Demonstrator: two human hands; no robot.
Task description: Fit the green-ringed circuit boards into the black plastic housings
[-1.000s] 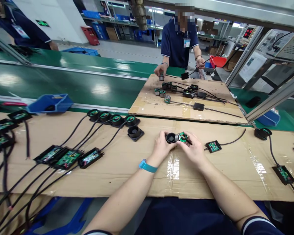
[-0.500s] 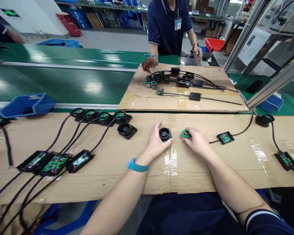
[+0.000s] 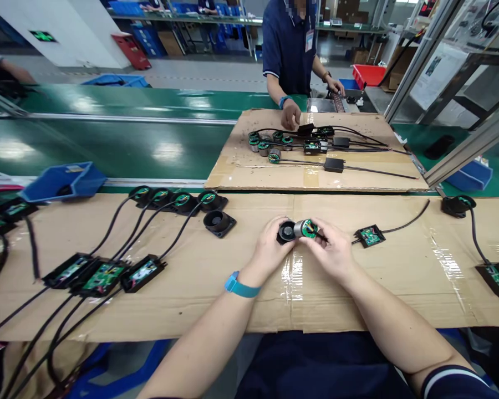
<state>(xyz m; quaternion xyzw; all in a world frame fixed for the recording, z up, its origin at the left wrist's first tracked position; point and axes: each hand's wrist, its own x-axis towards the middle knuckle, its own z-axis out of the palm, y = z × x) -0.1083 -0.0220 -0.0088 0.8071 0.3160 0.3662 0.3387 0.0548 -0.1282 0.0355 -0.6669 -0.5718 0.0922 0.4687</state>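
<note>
My left hand is closed round a black round housing on the cardboard. In my right hand is a silver cylinder with a green circuit board end, tilted at the housing's right edge. A black cable runs from it under my right hand toward a small green board in a black case. Another black housing stands to the left, near a row of housings with green boards inside. Their cables lead to open black cases with boards.
Across the bench, a person reaches over a raised cardboard sheet bearing several wired parts. A blue bin sits at the left. At the right are a metal post and another wired housing.
My right hand has lifted the silver cylinder and brought it left to the black housing. My left hand now wraps the housing more closely. The person opposite has moved one hand to the right.
</note>
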